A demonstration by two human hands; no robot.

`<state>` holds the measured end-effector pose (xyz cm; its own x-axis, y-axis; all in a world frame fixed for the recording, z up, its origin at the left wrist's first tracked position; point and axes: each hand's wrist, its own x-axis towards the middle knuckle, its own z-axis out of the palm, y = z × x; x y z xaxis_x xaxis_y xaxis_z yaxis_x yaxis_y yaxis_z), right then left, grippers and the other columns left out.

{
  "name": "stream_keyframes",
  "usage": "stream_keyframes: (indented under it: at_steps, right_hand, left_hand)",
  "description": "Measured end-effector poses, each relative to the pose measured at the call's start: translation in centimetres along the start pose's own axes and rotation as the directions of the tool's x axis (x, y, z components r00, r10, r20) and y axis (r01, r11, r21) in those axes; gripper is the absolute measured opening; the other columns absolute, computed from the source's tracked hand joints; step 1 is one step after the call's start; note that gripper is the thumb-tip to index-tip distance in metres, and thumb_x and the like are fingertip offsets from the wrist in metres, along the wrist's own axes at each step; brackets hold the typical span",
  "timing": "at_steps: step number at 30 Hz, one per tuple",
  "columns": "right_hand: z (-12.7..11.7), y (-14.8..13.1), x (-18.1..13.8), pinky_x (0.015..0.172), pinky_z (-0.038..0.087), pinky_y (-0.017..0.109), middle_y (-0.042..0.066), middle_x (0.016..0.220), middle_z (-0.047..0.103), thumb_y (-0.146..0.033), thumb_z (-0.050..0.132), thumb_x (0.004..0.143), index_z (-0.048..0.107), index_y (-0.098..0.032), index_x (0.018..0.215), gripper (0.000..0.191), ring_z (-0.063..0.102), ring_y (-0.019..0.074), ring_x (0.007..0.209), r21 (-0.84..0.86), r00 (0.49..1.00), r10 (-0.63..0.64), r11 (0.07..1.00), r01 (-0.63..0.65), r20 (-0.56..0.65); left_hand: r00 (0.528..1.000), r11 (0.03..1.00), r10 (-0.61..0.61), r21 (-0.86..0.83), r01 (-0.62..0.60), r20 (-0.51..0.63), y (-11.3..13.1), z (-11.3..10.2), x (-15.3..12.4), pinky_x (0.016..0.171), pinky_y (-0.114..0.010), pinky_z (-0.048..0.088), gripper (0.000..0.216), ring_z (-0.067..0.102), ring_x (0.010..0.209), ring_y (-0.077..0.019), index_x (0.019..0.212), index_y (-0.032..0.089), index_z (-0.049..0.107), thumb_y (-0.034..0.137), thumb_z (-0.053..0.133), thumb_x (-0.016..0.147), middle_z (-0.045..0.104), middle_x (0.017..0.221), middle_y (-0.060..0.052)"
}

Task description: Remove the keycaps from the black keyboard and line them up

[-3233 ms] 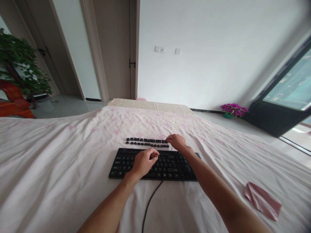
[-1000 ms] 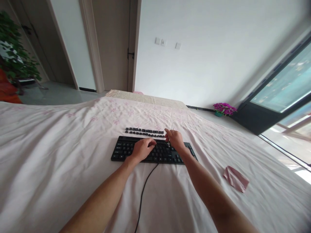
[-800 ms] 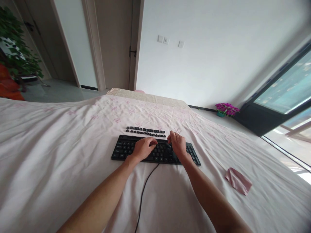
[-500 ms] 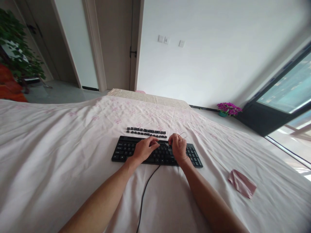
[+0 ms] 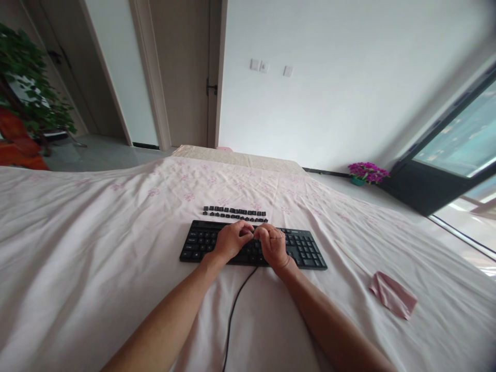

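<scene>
A black keyboard [image 5: 308, 250] lies on the pale bedspread, some of its upper area hidden by my hands. Above it, my left hand [image 5: 233, 240] is closed, thumb and fingertips pinched together near the middle; whatever they hold is too small or hidden to name. My right hand [image 5: 273, 245] is closed around a thin wire keycap puller [image 5: 276, 237], of which only a bit of wire shows. The fingertips of both hands almost meet. Behind the keyboard, loose black keycaps [image 5: 236, 211] lie in two neat rows.
The keyboard's cable [image 5: 231, 315] runs toward me over the wrinkled bedspread [image 5: 116, 258]. At the right lies a pink cloth pouch [image 5: 393, 294]. Beyond the bed are a door [image 5: 182, 77], a white wall [image 5: 329, 103], purple flowers [image 5: 368, 172] and a leafy plant [image 5: 27, 77].
My right hand has moved left, bringing its fingertips close to my left hand's. The wire loop that stuck out past it now shows only across the hand. The view has shifted slightly.
</scene>
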<state>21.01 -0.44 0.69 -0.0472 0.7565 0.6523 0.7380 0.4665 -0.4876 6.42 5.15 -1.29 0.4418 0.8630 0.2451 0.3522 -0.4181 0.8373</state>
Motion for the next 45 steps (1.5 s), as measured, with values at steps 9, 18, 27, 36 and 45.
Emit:
stream_keyframes:
  at_steps: [9, 18, 27, 36, 45]
  right_hand:
    - [-2.7, -0.2, 1.8, 0.076, 0.040, 0.026, 0.002, 0.069, 0.064, -0.029, 0.032, 0.097, 0.066, -0.022, 0.094, 0.035, 0.057, 0.0157, 0.074, -0.284, 0.993, 0.122, 0.952, -0.116, 0.002]
    - [-1.4, 0.3, 2.7, 0.063, 0.040, 0.023, 0.002, 0.078, 0.071, -0.041, 0.052, 0.087, 0.070, -0.022, 0.085, 0.026, 0.063, 0.0160, 0.071, -0.234, 0.886, 0.280, 0.951, -0.203, 0.369]
    - [0.2, 2.0, 4.6, 0.046, 0.040, 0.018, 0.002, 0.061, 0.068, -0.043, 0.057, 0.080, 0.067, -0.015, 0.065, 0.033, 0.054, 0.0087, 0.045, -0.014, 0.641, 0.484, 0.804, -0.594, 0.596]
    - [1.9, 2.8, 5.0, 0.040, 0.039, 0.020, 0.003, 0.055, 0.065, -0.053, 0.051, 0.084, 0.068, -0.015, 0.064, 0.046, 0.050, 0.0090, 0.039, 0.045, 0.645, 0.476, 0.784, -0.619, 0.598]
    - [1.6, 2.6, 5.1, 0.040, 0.034, 0.019, 0.000, 0.052, 0.062, -0.051, 0.051, 0.084, 0.065, -0.016, 0.062, 0.044, 0.045, 0.0073, 0.038, 0.069, 0.672, 0.490, 0.778, -0.624, 0.555]
  left_hand:
    - [0.999, 0.986, -0.005, -0.165, -0.001, -0.035, -0.7, 0.2, 0.2, 0.070, -0.026, 0.043, 0.028, 0.063, 0.073, -0.0153, 0.104, 0.024, 0.056, 0.026, 0.060, 0.076, 0.070, 0.079, 0.002]
    - [0.999, 0.894, 0.005, -0.448, -0.027, -0.051, -1.4, -0.3, 0.6, 0.074, -0.028, 0.047, 0.042, 0.064, 0.079, -0.0159, 0.115, 0.020, 0.048, 0.035, 0.063, 0.079, 0.065, 0.086, -0.003]
    - [0.992, 0.931, -0.059, -0.365, 0.015, -0.111, -1.2, -0.7, 0.8, 0.062, -0.025, 0.051, 0.037, 0.060, 0.066, -0.0103, 0.109, 0.021, 0.054, 0.037, 0.063, 0.078, 0.060, 0.105, -0.005]
    - [0.992, 0.916, -0.092, -0.398, 0.052, -0.082, -1.5, -0.8, 1.2, 0.062, -0.025, 0.051, 0.028, 0.062, 0.064, -0.0114, 0.105, 0.020, 0.059, 0.037, 0.055, 0.083, 0.064, 0.105, -0.005]
    - [0.992, 0.891, -0.083, -0.452, 0.032, -0.095, -1.0, -1.1, 0.8, 0.066, -0.025, 0.049, 0.033, 0.064, 0.071, -0.0137, 0.105, 0.018, 0.059, 0.043, 0.051, 0.085, 0.065, 0.099, -0.005]
